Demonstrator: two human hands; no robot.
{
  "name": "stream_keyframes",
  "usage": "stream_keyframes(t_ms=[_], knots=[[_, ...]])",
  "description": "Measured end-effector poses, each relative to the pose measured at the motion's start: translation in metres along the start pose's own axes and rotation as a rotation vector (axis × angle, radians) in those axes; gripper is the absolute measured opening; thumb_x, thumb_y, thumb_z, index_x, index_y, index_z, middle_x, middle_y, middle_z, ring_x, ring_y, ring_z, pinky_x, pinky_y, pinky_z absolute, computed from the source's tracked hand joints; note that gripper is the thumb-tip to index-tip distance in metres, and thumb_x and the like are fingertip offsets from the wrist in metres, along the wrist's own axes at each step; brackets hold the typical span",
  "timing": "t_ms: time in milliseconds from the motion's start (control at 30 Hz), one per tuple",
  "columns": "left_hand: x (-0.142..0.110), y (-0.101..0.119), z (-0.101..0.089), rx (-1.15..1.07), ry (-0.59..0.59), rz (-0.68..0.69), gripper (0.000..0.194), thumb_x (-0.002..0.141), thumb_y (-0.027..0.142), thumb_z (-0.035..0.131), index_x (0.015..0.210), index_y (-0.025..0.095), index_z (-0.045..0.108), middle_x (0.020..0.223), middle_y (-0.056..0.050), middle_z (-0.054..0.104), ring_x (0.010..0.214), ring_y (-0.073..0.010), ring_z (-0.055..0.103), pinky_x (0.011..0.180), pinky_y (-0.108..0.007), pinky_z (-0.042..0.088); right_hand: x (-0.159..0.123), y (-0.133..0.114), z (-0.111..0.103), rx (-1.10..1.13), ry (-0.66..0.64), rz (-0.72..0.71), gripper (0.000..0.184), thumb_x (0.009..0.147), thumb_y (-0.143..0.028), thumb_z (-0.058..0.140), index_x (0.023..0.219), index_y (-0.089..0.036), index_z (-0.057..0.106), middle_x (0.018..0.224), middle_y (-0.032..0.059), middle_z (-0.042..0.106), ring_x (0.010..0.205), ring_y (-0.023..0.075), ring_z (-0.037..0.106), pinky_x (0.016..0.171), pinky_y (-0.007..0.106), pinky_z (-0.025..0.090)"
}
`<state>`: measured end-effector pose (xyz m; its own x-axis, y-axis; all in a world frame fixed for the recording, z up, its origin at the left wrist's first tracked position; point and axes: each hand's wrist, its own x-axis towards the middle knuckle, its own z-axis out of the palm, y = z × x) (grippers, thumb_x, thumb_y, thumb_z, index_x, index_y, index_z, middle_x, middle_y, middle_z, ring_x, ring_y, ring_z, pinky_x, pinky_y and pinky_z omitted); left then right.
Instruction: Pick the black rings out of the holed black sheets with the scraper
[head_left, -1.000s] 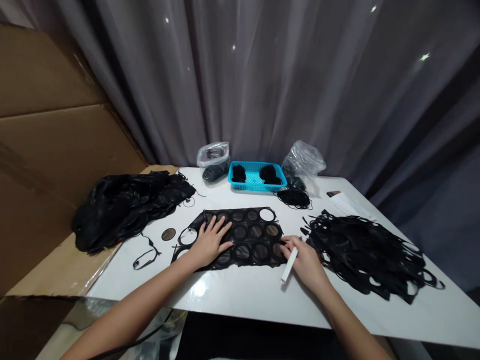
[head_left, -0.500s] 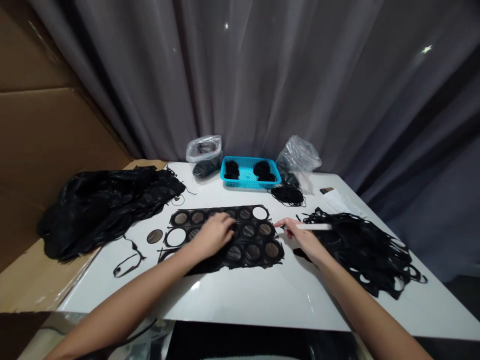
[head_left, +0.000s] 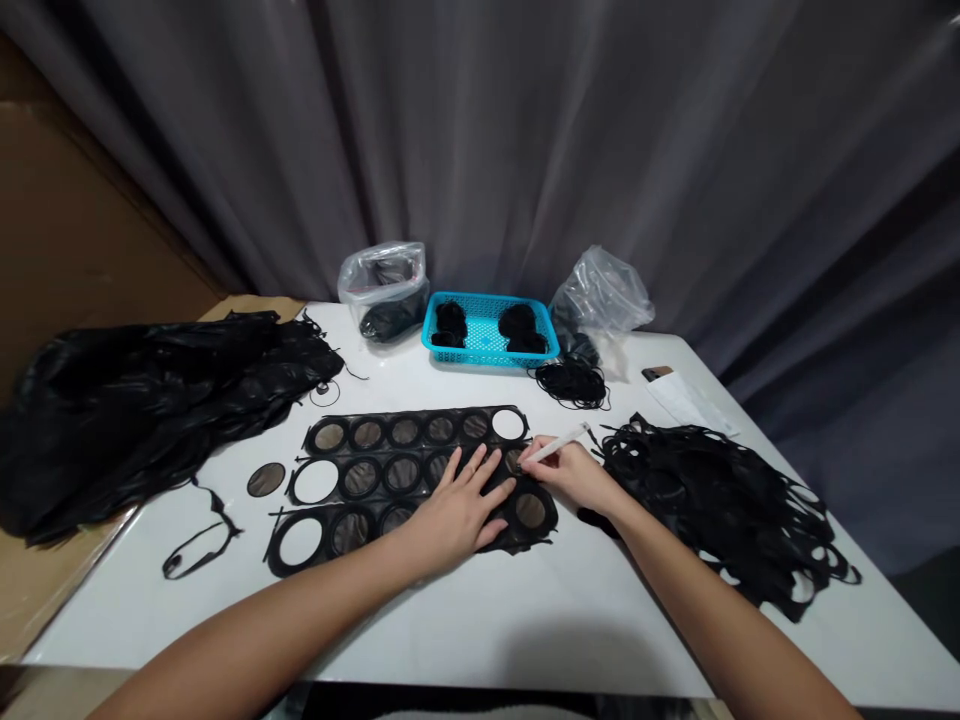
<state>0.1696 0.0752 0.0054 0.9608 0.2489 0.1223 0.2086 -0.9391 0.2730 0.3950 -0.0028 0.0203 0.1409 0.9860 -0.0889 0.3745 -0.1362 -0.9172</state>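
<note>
A black sheet of thin material lies on the white table, with rows of ring-edged circles across it. Most circles hold a dark translucent disc, while a few are open and show white. My left hand rests flat on the sheet's right half, fingers spread, hiding some circles. At the sheet's right edge my right hand pinches a slim white pen-like tool. Its lower end is at a circle in the middle row; whether it touches cannot be made out. A loose dark disc lies left of the sheet.
A blue basket with black bundles stands at the back between two clear plastic bags. Black cut-out scraps are heaped right, black sheeting left. A black strip and black cord coil lie on the table.
My left hand has come down from the upper rows and now lies spread on the sheet. My right hand has turned the white tool so its lower end meets the middle row. The view has shifted.
</note>
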Motion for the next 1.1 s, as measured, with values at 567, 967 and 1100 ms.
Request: stream_keyframes(t_ms=[567, 967, 1100], knots=[[0.001, -0.001, 0.004, 0.016, -0.006, 0.03, 0.057, 0.094, 0.037, 0.058, 0.147, 0.023, 0.042, 0.16, -0.017, 0.028, 0.15, -0.0364, 0.019, 0.119, -0.06, 0.018, -0.008, -0.008, 0.007, -0.266, 0.002, -0.2, 0.014, 0.091, -0.023, 0.056, 0.077, -0.021, 0.059, 0.096, 0.0071, 0.068, 0.091, 0.0217, 0.062, 0.082, 0.035, 0.049], [-0.001, 0.002, -0.004, 0.016, 0.001, 0.069, 0.046, 0.098, 0.038, 0.053, 0.141, 0.022, 0.05, 0.159, -0.013, 0.031, 0.149, -0.0345, 0.023, 0.12, -0.055, 0.021, -0.008, -0.007, -0.031, -0.516, 0.53, -0.058, 0.017, 0.094, -0.026, 0.046, 0.088, -0.021, 0.062, 0.091, 0.0092, 0.072, 0.081, 0.0247, 0.064, 0.075, 0.036, 0.048], [-0.014, 0.007, -0.002, -0.046, -0.043, 0.142, 0.05, 0.096, 0.044, 0.057, 0.143, 0.031, 0.049, 0.16, -0.012, 0.031, 0.148, -0.0371, 0.023, 0.117, -0.058, 0.024, -0.04, -0.018, -0.008, -0.23, 0.209, -0.006, 0.015, 0.092, -0.029, 0.051, 0.084, -0.022, 0.061, 0.092, 0.0044, 0.072, 0.083, 0.0209, 0.064, 0.077, 0.032, 0.047]])
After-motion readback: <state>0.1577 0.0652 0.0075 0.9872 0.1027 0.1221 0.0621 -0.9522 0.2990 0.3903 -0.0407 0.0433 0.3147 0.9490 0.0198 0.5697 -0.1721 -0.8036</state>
